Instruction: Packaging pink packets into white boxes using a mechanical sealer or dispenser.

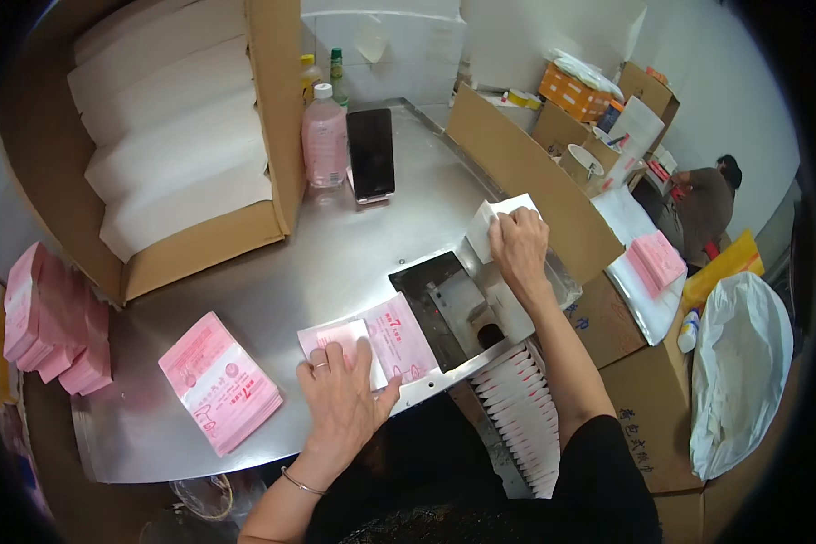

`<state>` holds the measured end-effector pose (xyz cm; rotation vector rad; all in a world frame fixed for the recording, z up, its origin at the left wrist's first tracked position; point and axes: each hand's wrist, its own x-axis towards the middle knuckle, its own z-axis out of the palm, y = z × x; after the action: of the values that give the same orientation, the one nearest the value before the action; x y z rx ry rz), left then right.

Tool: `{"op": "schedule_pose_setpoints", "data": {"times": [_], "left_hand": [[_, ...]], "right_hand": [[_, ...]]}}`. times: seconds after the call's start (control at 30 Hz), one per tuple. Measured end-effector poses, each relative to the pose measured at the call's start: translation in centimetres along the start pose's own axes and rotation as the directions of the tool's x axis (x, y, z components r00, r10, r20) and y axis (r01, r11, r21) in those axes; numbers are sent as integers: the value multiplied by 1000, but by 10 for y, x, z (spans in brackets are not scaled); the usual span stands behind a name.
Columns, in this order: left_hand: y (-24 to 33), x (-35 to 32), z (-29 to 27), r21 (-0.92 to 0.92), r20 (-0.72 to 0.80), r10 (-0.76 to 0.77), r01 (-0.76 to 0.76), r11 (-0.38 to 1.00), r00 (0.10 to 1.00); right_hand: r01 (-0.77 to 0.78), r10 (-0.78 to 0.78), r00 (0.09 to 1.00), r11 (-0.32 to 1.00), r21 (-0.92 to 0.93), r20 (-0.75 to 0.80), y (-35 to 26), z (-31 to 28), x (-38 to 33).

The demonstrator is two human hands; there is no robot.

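Note:
My left hand [343, 392] lies with its fingers over a white folded tissue stack [376, 347], pressing it against a pink printed plastic sleeve [403, 337] at the table's front edge; the thumb rests at the stack's right side. My right hand [519, 247] is closed round a white block [480, 233] at the far right side of the table opening; whether it is paper or a machine part I cannot tell. Between the hands, the dark opening [417, 283] holds a metal fixture. Left of my left hand lies a pile of pink printed sleeves [216, 372].
A cardboard box [199, 258] of long white paper stacks stands back left. Behind sit a bottle of pink liquid [325, 140] and a phone [372, 156]. Pink packs [50, 317] are heaped far left. White-and-red packs [521, 412] line a chute. A person [705, 208] works at far right.

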<state>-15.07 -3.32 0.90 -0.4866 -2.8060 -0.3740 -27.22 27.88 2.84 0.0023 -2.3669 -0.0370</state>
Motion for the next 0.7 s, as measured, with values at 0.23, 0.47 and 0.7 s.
{"op": "schedule_pose_setpoints", "data": {"times": [0.23, 0.47, 0.7], "left_hand": [[-10, 7, 2, -13, -118, 170, -173, 985, 978], [-5, -1, 15, -129, -111, 233, -246, 961, 966], [-5, -3, 12, -184, -151, 219, -245, 952, 964]], "right_hand": [[-57, 66, 996, 990, 132, -64, 2, 4, 2], [-48, 66, 991, 988, 149, -119, 2, 4, 1], [-135, 147, 988, 973, 189, -49, 10, 1, 3]]}}
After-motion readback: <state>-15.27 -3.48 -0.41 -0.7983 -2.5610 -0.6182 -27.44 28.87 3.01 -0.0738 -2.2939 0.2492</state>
